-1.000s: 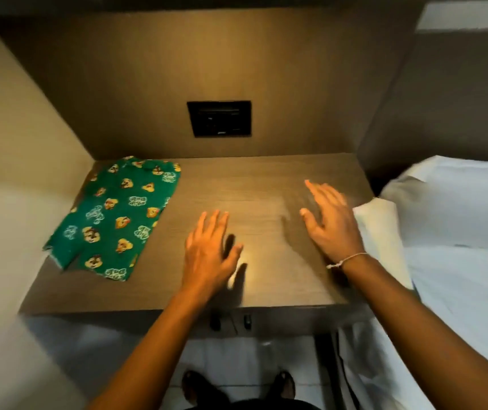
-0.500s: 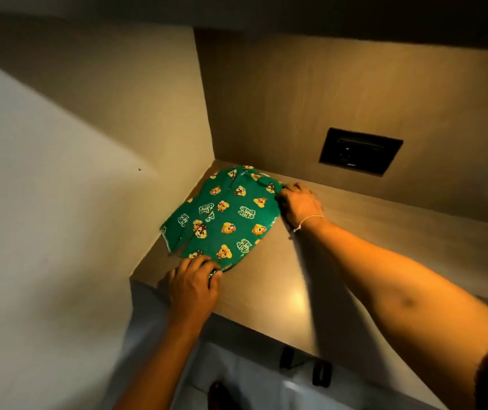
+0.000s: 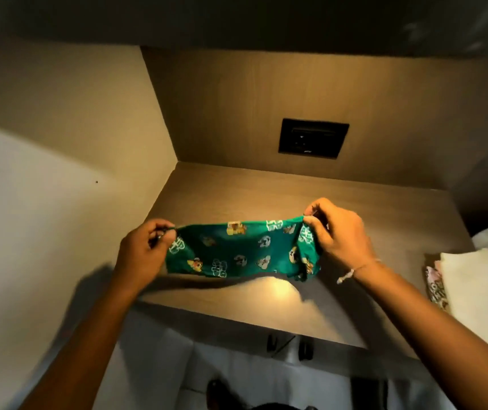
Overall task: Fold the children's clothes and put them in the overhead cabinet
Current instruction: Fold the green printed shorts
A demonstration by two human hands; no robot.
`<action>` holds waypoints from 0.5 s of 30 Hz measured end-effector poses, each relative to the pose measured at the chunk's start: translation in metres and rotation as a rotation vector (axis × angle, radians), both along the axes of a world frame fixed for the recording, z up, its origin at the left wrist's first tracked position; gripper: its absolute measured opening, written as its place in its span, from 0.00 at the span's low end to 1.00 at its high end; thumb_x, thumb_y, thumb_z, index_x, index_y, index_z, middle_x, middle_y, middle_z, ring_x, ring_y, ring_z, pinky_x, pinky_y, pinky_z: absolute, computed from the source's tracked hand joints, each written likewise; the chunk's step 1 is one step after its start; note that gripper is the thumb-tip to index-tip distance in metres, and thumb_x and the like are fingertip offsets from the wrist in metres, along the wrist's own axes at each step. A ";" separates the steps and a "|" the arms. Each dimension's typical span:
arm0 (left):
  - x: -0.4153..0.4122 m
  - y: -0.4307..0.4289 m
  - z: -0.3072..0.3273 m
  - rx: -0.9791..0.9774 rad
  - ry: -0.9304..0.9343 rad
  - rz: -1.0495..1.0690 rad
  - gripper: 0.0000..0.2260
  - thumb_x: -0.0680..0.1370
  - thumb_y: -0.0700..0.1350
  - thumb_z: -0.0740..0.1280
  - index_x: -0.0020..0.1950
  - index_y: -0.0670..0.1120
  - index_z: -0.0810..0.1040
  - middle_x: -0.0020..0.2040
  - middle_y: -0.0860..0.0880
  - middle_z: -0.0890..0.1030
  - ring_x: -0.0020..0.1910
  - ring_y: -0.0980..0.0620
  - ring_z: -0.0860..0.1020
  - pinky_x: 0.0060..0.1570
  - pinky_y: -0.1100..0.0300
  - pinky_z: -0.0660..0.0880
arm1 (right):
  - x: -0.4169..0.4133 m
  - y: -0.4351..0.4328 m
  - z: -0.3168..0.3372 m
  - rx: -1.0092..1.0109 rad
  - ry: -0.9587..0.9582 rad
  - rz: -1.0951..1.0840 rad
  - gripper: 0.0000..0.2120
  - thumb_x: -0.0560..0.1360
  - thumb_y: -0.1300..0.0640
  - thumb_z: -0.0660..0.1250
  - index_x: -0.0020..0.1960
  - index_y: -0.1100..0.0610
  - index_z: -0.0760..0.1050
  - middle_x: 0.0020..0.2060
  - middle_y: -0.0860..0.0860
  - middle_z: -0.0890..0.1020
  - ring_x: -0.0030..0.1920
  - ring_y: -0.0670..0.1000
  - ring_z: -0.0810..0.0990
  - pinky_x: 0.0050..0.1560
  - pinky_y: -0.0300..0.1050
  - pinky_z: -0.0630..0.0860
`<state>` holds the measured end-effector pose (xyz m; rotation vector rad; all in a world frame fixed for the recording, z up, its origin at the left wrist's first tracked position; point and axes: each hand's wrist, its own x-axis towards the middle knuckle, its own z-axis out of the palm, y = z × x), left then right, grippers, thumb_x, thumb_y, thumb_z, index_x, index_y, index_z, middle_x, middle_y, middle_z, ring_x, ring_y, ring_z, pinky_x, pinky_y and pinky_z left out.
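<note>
Above the shelf (image 3: 355, 214), both hands' grips stretch the green garment (image 3: 242, 250).

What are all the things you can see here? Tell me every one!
Brown wooden desk: one, brown, middle.
Green cartoon-print children's garment: one, green, stretched out above the desk.
Black wall socket panel: one, black, back wall.
White bedding: one, white, right edge.
Pink patterned cloth: one, pink, left of the white bedding.
Left hand: one, pinching the garment's left end.
Right hand: one, pinching the garment's right end.
</note>
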<state>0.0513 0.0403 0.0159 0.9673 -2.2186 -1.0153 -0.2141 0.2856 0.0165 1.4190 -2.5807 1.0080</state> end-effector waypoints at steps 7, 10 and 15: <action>-0.116 -0.039 0.049 -0.155 0.005 0.024 0.04 0.76 0.45 0.69 0.50 0.48 0.82 0.44 0.46 0.83 0.46 0.43 0.82 0.47 0.51 0.78 | -0.054 -0.014 0.068 -0.110 -0.057 -0.333 0.01 0.72 0.54 0.68 0.43 0.50 0.79 0.38 0.51 0.84 0.44 0.56 0.82 0.42 0.45 0.72; -0.129 -0.029 0.099 -0.243 0.268 0.032 0.05 0.76 0.46 0.67 0.51 0.49 0.81 0.42 0.50 0.82 0.41 0.51 0.80 0.43 0.57 0.77 | -0.039 0.016 0.113 -0.290 0.063 -0.339 0.03 0.74 0.52 0.68 0.45 0.51 0.77 0.36 0.47 0.82 0.40 0.51 0.82 0.40 0.47 0.76; -0.098 0.022 0.083 -0.354 0.366 -0.174 0.07 0.77 0.45 0.66 0.51 0.46 0.81 0.46 0.52 0.81 0.44 0.56 0.78 0.47 0.65 0.74 | 0.023 0.095 0.079 -0.088 0.220 -0.314 0.03 0.77 0.51 0.66 0.49 0.50 0.76 0.39 0.50 0.81 0.40 0.54 0.79 0.39 0.53 0.75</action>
